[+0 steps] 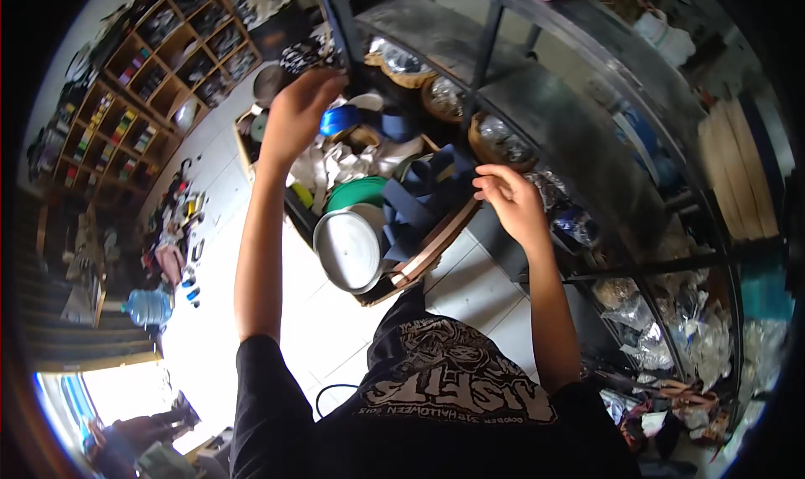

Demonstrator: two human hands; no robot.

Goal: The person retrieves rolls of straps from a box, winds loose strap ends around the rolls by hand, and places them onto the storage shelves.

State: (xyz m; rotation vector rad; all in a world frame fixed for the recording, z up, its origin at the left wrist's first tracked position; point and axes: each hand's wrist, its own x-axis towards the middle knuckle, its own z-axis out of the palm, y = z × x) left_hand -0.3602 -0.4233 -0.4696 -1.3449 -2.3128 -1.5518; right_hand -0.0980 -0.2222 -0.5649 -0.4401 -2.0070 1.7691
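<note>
A box (pixel 303 213) filled with mixed items stands on the floor in front of me. In it are a round whitish lid (pixel 348 248), a green round thing (pixel 355 193), a blue roll (pixel 339 120), crumpled paper (pixel 344 165) and dark blue strapping (pixel 425 196). My left hand (pixel 303 114) is raised over the box's far left part, fingers spread, holding nothing visible. Beside the strapping, at the box's right, my right hand (pixel 511 196) hovers with fingers apart and bent, also with nothing visible in it.
A dark metal rack (pixel 587 135) stands close on the right, with baskets (pixel 495 139) of plastic-wrapped items low down. Wooden cubbyholes (pixel 168 39) line the back left. Small items (pixel 172 253) and a water bottle (pixel 149 307) lie at the left.
</note>
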